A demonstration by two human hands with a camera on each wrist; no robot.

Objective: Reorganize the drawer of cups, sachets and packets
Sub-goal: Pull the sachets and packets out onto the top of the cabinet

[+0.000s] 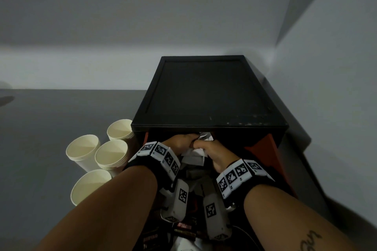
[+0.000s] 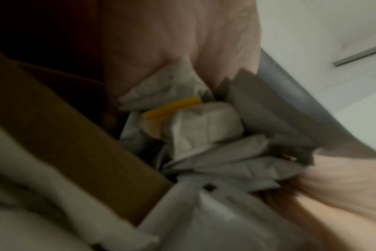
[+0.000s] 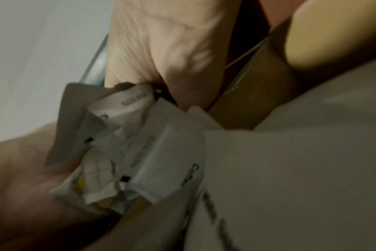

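The black drawer unit (image 1: 206, 91) stands on a grey counter, and its drawer (image 1: 263, 149), with orange-red inner walls, is pulled out toward me. Both hands reach into the drawer's rear under the unit's top edge. My left hand (image 1: 183, 140) and right hand (image 1: 212, 153) meet around one crumpled bunch of white sachets (image 1: 193, 154), with fingers curled onto it from both sides. In the left wrist view the sachets (image 2: 204, 129) show a yellow stripe. In the right wrist view the sachets (image 3: 157, 144) carry small print, pressed between my right hand (image 3: 161, 42) and left hand (image 3: 21, 178).
Several stacks of cream paper cups (image 1: 111, 154) stand on the counter left of the unit. Dark packets (image 1: 183, 228) lie at the drawer's front, under my wrists. A brown cardboard piece (image 2: 64, 135) sits beside the sachets. Walls close in behind and to the right.
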